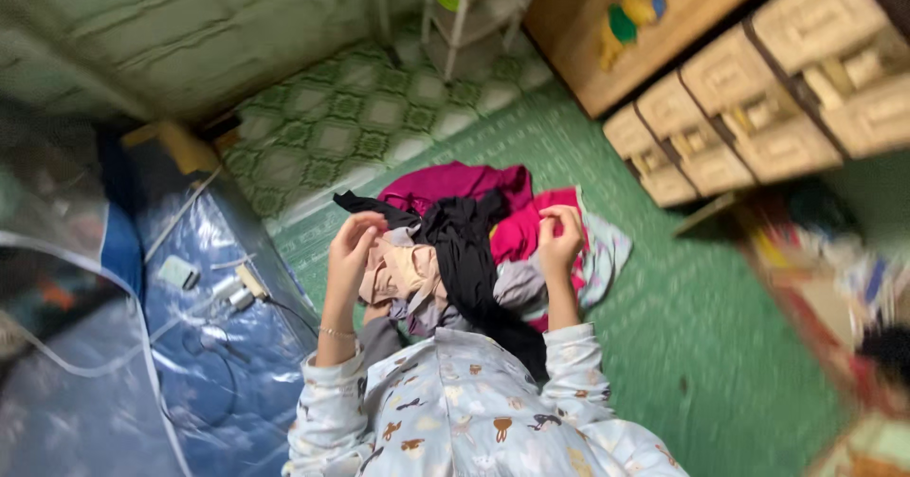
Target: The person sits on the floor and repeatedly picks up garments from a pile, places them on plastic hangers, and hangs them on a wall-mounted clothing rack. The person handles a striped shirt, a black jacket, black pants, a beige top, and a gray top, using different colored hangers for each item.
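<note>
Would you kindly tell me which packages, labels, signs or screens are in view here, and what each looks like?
Sticker: on the wooden cupboard door, top right; blurred yellow, green and blue shapes.
Small flat pack: on the blue plastic sheet, left; pale, rectangular.
No signs or screens in view.

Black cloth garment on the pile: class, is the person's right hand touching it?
Apart. The head view shows the right hand on red cloth, beside the black cloth garment.

Black garment (469, 249) (floor (664, 325) green)
</note>
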